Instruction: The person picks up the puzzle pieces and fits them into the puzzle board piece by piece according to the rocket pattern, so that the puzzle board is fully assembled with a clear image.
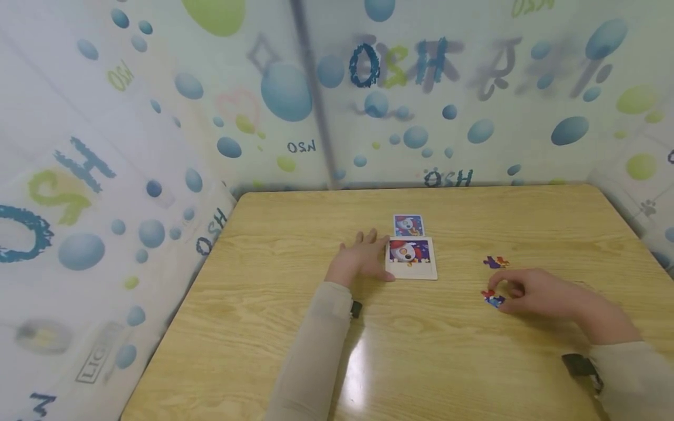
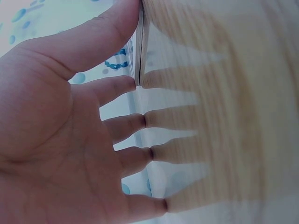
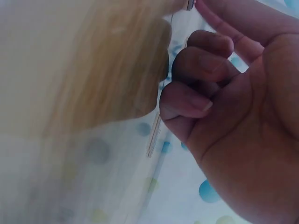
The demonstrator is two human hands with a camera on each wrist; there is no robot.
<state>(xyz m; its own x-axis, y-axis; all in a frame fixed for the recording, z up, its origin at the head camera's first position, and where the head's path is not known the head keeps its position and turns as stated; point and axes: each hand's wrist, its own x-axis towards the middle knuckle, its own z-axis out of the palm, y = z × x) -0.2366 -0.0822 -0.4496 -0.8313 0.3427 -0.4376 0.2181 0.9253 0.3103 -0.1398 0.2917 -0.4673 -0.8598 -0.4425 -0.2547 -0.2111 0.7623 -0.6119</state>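
A white-framed jigsaw tray (image 1: 411, 272) lies on the table, its upper part filled with a picture of a white-faced character and its lower part bare. My left hand (image 1: 363, 257) rests at its left side, fingers spread, with thumb and index finger touching the tray's edge (image 2: 139, 56). Over on the right, my right hand (image 1: 537, 295) pinches a red and blue puzzle piece (image 1: 494, 299) between thumb and index finger, low over the table. In the right wrist view only a sliver of that piece (image 3: 190, 4) shows, and the other fingers are curled in.
A small picture card (image 1: 408, 225) lies just behind the tray and shows the same character. Purple and orange puzzle pieces (image 1: 496, 262) lie beyond my right hand. The wooden table (image 1: 421, 351) meets a patterned curtain (image 1: 463, 105) at the back.
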